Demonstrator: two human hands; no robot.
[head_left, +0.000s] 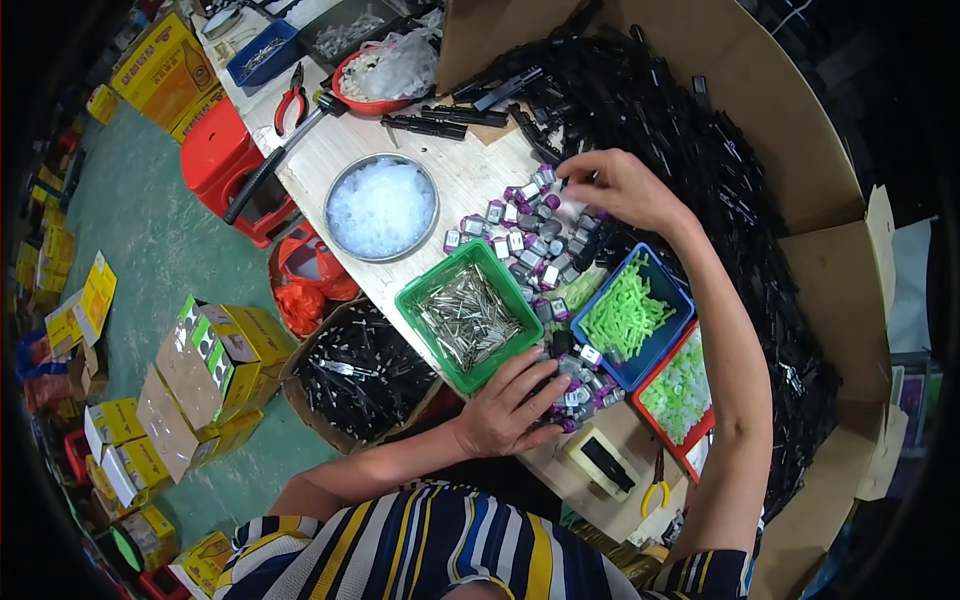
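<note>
My left hand (pixel 510 408) rests with its fingers spread beside the near corner of a green plastic tray (pixel 408 298), over several small grey-and-purple parts (pixel 585 392). The tray holds many thin silvery metal pins (pixel 466 318). Farther off to the right, my right hand (pixel 628 190) hovers at the edge of a heap of the same small parts (pixel 540 235), its fingers bent and apart, with nothing visible between them. A blue bin (pixel 640 378) of bright green plastic pieces (pixel 628 310) stands below my right wrist.
Long black plastic parts (pixel 690 150) pile up against a cardboard wall (pixel 800 100) at right. A round metal bowl (pixel 331 215), a hammer (pixel 285 150), red-handled pliers (pixel 291 103) and yellow-handled pliers (pixel 655 492) lie on the table. A carton of black pieces (pixel 360 370) stands below the table's left edge.
</note>
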